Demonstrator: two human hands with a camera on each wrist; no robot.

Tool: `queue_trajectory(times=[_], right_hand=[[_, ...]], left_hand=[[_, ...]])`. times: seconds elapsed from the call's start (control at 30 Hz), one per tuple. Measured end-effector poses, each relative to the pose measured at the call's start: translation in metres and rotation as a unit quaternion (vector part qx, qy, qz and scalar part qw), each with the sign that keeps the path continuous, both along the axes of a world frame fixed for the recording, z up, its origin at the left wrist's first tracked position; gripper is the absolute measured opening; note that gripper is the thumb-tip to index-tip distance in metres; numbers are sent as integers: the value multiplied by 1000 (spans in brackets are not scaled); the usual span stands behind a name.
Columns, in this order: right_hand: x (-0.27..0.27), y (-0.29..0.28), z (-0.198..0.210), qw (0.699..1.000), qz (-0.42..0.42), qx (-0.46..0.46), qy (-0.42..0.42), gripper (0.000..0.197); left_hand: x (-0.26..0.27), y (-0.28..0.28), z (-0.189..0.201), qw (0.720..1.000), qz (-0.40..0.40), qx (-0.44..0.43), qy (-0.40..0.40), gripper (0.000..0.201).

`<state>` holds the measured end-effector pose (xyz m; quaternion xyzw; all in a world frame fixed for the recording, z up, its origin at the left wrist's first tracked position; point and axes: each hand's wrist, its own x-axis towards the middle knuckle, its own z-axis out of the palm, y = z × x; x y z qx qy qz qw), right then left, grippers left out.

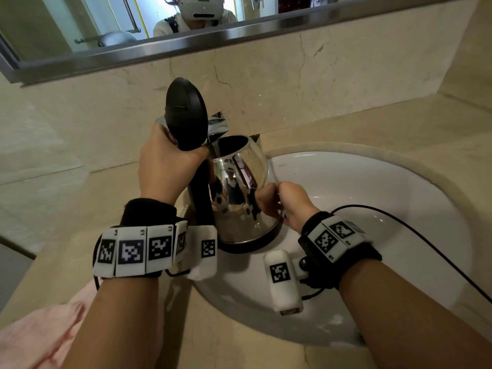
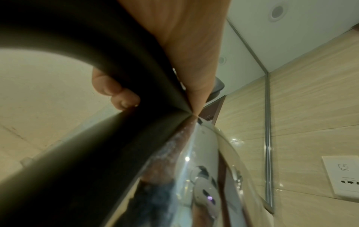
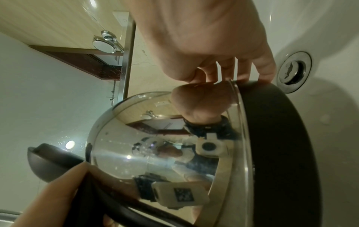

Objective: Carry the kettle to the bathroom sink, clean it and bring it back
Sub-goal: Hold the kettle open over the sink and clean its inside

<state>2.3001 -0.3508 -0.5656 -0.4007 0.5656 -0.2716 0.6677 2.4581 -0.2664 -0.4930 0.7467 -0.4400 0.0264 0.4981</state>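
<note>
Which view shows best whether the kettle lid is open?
The head view: the black lid stands raised above the kettle, whose mouth is uncovered. The right wrist view catches only part of the lid; in the left wrist view, only a grey sliver shows.

I read this as a bathroom: white oval sink (image 1: 372,187) sunk into a beige marble counter (image 1: 80,209), steel-framed mirror (image 1: 80,27) on the far wall, sink drain (image 3: 294,72) and a round shower head (image 3: 104,44) visible from my right wrist.
</note>
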Motion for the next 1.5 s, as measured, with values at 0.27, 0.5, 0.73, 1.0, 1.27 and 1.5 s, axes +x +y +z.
queue_trajectory(times=[0.27,0.5,0.73,1.0,1.27,1.5], right_hand=[[-2,3,1,1000,15,-4,-3,41],[0,3,-2,1000,8,-4,-2,42],[1,4,-1,1000,0,-3,-9,42],[0,4,-2,1000,3,-7,-12,42],[1,3,-2,1000,6,-12,0,43],[0,1,0,1000,11,-6,13,42]], left_hand=[[0,0,0,1000,6,8,-1,45],[0,0,0,1000,6,11,4,43],[-2,1,1,1000,3,8,1,43],[-2,1,1,1000,5,9,4,41],[-1,0,1,1000,5,6,8,42],[-1,0,0,1000,5,9,11,41]])
